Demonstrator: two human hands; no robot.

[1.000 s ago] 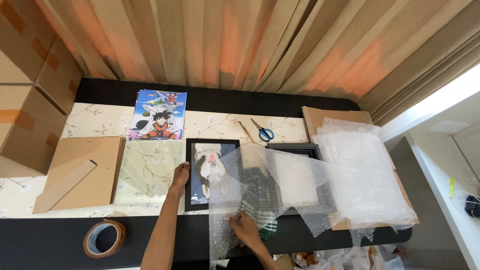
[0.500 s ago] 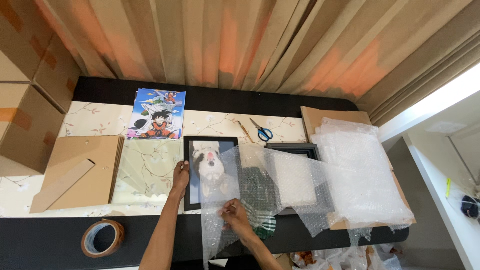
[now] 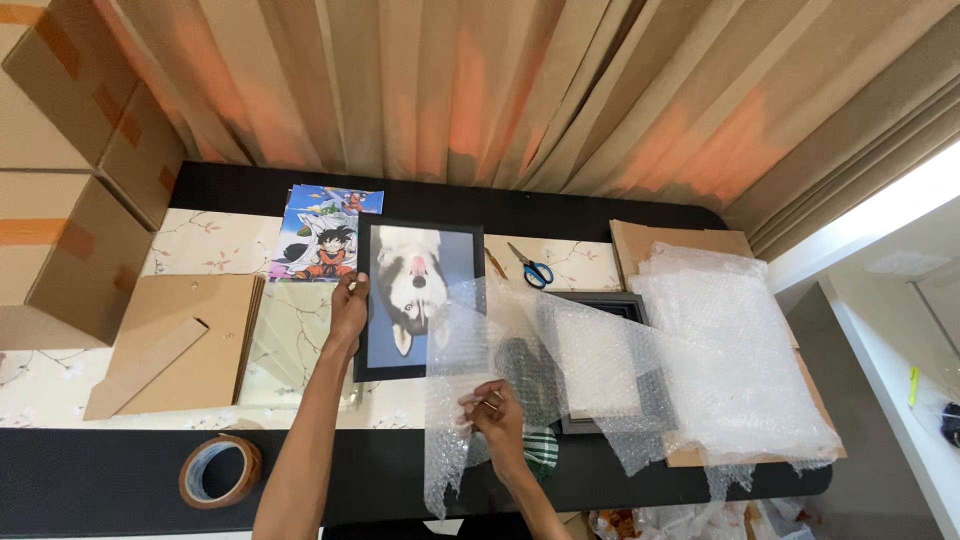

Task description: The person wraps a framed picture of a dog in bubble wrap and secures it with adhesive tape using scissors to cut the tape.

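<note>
Fingers of the left hand [image 3: 349,305] were clamped on the left edge of the black picture frame [image 3: 420,300], with the forearm stretched straight forward from the near edge of the surface [image 3: 100,480]. Right hand [image 3: 497,415] had its fingers pinched together on the bubble wrap sheet [image 3: 600,360]. The frame showed a husky dog on blue, seen upside down. It lay on the surface beside the cartoon poster [image 3: 325,235], its lower right corner under the wrap. Its long axis pointed away from the person, toward the curtain [image 3: 500,90].
</note>
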